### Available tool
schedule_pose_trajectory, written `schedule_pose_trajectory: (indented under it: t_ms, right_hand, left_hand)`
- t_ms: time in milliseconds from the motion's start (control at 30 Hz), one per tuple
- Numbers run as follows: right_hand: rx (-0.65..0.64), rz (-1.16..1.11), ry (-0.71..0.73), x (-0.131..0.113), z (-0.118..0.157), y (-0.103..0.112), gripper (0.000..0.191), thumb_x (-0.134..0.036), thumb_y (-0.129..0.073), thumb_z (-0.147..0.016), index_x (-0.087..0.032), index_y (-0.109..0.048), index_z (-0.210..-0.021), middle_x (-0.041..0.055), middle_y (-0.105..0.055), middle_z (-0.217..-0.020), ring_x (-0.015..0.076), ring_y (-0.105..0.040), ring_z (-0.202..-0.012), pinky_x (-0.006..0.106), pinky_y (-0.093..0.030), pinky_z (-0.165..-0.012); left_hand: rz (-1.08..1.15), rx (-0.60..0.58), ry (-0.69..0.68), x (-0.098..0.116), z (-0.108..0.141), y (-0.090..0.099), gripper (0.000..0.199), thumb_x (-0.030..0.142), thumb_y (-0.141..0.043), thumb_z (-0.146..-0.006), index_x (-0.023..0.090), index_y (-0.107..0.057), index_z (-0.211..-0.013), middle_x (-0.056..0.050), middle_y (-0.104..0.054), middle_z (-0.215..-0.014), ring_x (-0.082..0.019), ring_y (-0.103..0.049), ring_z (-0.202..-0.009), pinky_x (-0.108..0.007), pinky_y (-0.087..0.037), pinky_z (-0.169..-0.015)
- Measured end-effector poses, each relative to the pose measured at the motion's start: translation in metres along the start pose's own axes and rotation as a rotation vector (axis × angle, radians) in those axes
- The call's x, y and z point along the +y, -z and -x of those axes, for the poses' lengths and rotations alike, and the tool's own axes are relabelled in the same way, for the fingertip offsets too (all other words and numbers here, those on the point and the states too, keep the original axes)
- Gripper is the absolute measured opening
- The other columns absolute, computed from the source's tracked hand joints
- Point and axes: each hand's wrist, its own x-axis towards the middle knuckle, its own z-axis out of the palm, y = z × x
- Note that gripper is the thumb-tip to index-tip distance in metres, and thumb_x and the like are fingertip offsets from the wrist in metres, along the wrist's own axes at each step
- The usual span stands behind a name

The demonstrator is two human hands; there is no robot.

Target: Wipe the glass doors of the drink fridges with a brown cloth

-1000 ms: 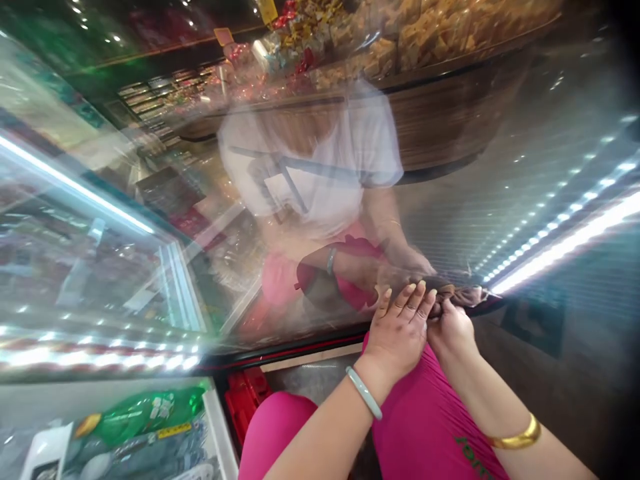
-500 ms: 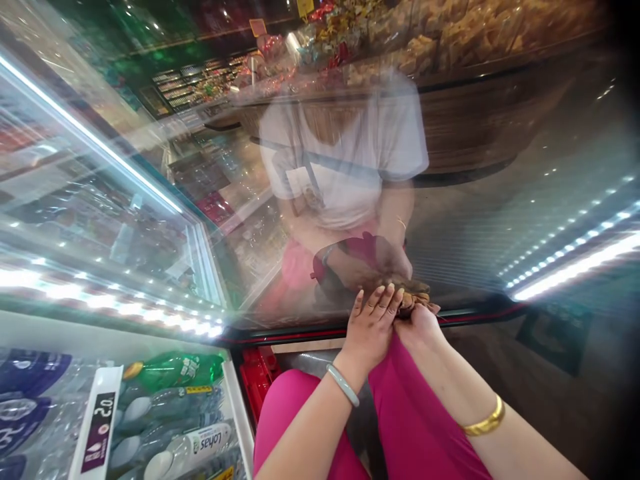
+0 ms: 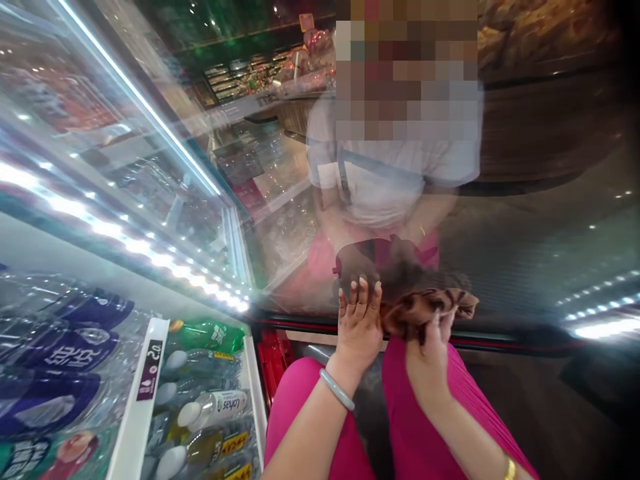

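Note:
Fingers stretched out, my left hand [image 3: 358,328] lies flat against the lower part of the glass door [image 3: 510,247], just above its black and red bottom frame. My right hand [image 3: 431,357] grips a bunched brown cloth [image 3: 425,308] with darker markings, which lies against the glass at the frame. A small gap separates the left fingers from the bulk of the cloth. The glass mirrors a person in a white top, with both hands and the cloth reflected too.
On the left is a lit refrigerated case with a white shelf edge [image 3: 135,400], purple-labelled bottles [image 3: 90,347] and a green bottle [image 3: 213,335]. A bright light strip [image 3: 125,237] runs along it. Something red [image 3: 275,360] stands beside the door's foot, near my knees.
My left hand has moved slightly left and away from the right one. The right hand has shifted right with the cloth, which shows more fully. The view has swung left.

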Motion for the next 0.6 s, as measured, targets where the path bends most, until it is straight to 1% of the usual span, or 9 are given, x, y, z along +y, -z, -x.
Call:
schedule_pose_trajectory:
  t_ms: [67, 100, 200, 267, 333, 400, 467, 533, 600]
  right_hand:
    - [-0.013, 0.281, 0.262, 0.007, 0.003, -0.016, 0.061, -0.016, -0.054, -0.093, -0.017, -0.046, -0.153, 0.0246, -0.024, -0.171, 0.0452, -0.027, -0.158, 0.075, -0.04, -0.115]
    - [-0.054, 0.368, 0.404, 0.011, 0.001, -0.023, 0.064, -0.014, -0.053, -0.092, -0.019, -0.046, -0.155, 0.0232, -0.027, -0.17, 0.0449, -0.028, -0.158, 0.077, -0.037, -0.116]
    - [-0.232, 0.471, 0.787, 0.023, -0.017, -0.029, 0.066, -0.006, -0.054, -0.088, -0.033, -0.058, -0.147, 0.0082, -0.062, -0.149, 0.0333, -0.047, -0.148, 0.066, -0.033, -0.125]
    - [-0.301, 0.474, 0.955, 0.026, -0.034, -0.022, 0.065, -0.002, -0.054, -0.086, -0.041, -0.066, -0.138, -0.0009, -0.073, -0.13, 0.0242, -0.058, -0.137, 0.055, -0.031, -0.13]
    - [-0.301, 0.485, 1.04, 0.024, -0.052, -0.01, 0.062, -0.003, -0.054, -0.088, -0.043, -0.069, -0.133, -0.0046, -0.076, -0.123, 0.0198, -0.062, -0.13, 0.05, -0.027, -0.132]
    - [-0.239, 0.486, 1.033, 0.015, -0.066, 0.002, 0.057, -0.007, -0.055, -0.091, -0.043, -0.069, -0.132, -0.0043, -0.075, -0.124, 0.0227, -0.06, -0.133, 0.056, -0.022, -0.133]
    - [-0.098, 0.449, 0.967, 0.002, -0.074, 0.01, 0.052, -0.01, -0.061, -0.09, -0.039, -0.069, -0.133, 0.0007, -0.073, -0.129, 0.0305, -0.052, -0.143, 0.064, -0.027, -0.129]
    - [0.061, 0.418, 0.92, -0.012, -0.075, 0.008, 0.051, -0.012, -0.068, -0.088, -0.031, -0.068, -0.135, 0.0073, -0.069, -0.137, 0.0365, -0.044, -0.15, 0.064, -0.037, -0.124]
    - [0.136, 0.415, 0.92, -0.023, -0.071, 0.0, 0.05, -0.012, -0.069, -0.089, -0.024, -0.066, -0.137, 0.0114, -0.063, -0.145, 0.0381, -0.039, -0.153, 0.062, -0.039, -0.124]
  left_hand:
    - [0.004, -0.033, -0.007, -0.004, 0.001, 0.002, 0.091, 0.016, -0.062, -0.089, 0.021, -0.018, -0.168, -0.012, -0.023, -0.175, -0.026, -0.015, -0.164, -0.053, -0.016, -0.134]
    - [0.009, -0.044, -0.004, -0.005, 0.003, 0.002, 0.09, 0.016, -0.063, -0.089, 0.022, -0.019, -0.168, -0.012, -0.026, -0.174, -0.026, -0.018, -0.164, -0.053, -0.017, -0.134]
    - [0.01, -0.056, 0.034, -0.01, 0.008, 0.002, 0.086, 0.017, -0.061, -0.091, 0.018, -0.021, -0.168, -0.015, -0.035, -0.17, -0.026, -0.026, -0.162, -0.052, -0.023, -0.133]
    - [0.007, -0.058, 0.059, -0.011, 0.01, 0.003, 0.084, 0.018, -0.06, -0.092, 0.013, -0.022, -0.167, -0.017, -0.038, -0.169, -0.026, -0.027, -0.161, -0.052, -0.024, -0.133]
    - [0.012, -0.043, 0.059, -0.01, 0.007, 0.005, 0.084, 0.021, -0.061, -0.091, 0.011, -0.024, -0.166, -0.017, -0.037, -0.169, -0.025, -0.023, -0.163, -0.05, -0.021, -0.134]
    - [0.03, 0.008, 0.027, -0.005, -0.003, 0.011, 0.086, 0.025, -0.062, -0.09, 0.01, -0.024, -0.166, -0.016, -0.032, -0.171, -0.026, -0.015, -0.164, -0.049, -0.014, -0.135]
    - [0.051, 0.091, -0.016, 0.002, -0.018, 0.019, 0.088, 0.029, -0.063, -0.09, 0.011, -0.024, -0.166, -0.015, -0.025, -0.174, -0.026, -0.008, -0.165, -0.049, -0.007, -0.136]
    - [0.066, 0.172, -0.047, 0.008, -0.034, 0.026, 0.089, 0.03, -0.063, -0.089, 0.012, -0.023, -0.167, -0.013, -0.022, -0.174, -0.027, -0.004, -0.165, -0.051, -0.004, -0.135]
    - [0.058, 0.228, -0.058, 0.011, -0.047, 0.029, 0.088, 0.027, -0.063, -0.089, 0.015, -0.024, -0.167, -0.011, -0.023, -0.174, -0.026, -0.003, -0.165, -0.051, -0.002, -0.136]
